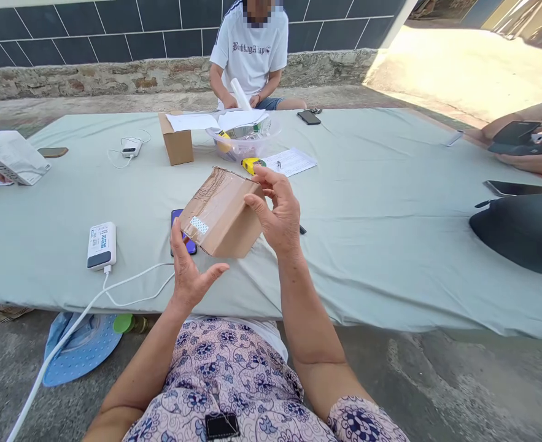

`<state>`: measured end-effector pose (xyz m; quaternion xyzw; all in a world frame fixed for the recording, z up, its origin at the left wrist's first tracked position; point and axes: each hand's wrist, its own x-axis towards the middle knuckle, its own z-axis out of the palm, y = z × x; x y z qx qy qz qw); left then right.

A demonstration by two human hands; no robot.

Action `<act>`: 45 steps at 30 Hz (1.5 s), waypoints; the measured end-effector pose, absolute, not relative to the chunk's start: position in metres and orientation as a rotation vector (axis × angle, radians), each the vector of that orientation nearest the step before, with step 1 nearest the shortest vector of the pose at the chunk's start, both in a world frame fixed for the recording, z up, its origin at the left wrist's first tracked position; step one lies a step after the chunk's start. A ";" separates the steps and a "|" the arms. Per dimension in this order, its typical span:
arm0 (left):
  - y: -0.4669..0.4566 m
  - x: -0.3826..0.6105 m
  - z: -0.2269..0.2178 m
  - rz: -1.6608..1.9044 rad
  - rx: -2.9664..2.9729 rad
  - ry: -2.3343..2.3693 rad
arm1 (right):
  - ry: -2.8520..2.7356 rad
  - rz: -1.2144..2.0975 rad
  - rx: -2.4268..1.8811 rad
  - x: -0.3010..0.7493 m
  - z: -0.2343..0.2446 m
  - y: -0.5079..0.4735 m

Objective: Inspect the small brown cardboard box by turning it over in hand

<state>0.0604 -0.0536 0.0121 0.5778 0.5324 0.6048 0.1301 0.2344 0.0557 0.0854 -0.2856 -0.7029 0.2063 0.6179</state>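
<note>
I hold a small brown cardboard box point(220, 212), taped over and bearing a small white label, tilted above the grey-green mat point(367, 202). My left hand point(188, 270) supports the box from below at its near left corner, thumb spread out. My right hand point(275, 209) grips the box's right side, fingers curled over its top edge. A phone with a purple screen point(183, 236) lies on the mat just under the box.
A white power bank point(101, 245) with a white cable lies at the left. Across the mat a seated person in a white shirt point(251, 52) sits behind a clear plastic tub point(245, 138), another cardboard box point(177, 142) and papers. Another person's hands hold a phone point(519, 138) at right; a dark bag point(523, 230) lies near.
</note>
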 end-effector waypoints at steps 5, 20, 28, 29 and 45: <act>-0.058 0.069 0.025 1.751 1.551 1.615 | -1.483 0.596 -0.714 0.240 0.090 0.056; -0.049 0.060 0.040 1.878 0.831 1.266 | -1.540 0.993 -1.056 0.265 0.065 0.052; -0.050 0.064 0.044 1.867 0.749 1.228 | -1.350 1.022 -1.078 0.289 0.031 0.051; -0.051 0.065 0.044 1.863 0.739 1.220 | -1.289 1.009 -1.072 0.289 0.030 0.049; -0.045 0.090 0.013 1.693 0.240 0.973 | -1.097 0.848 -0.941 0.287 0.058 0.021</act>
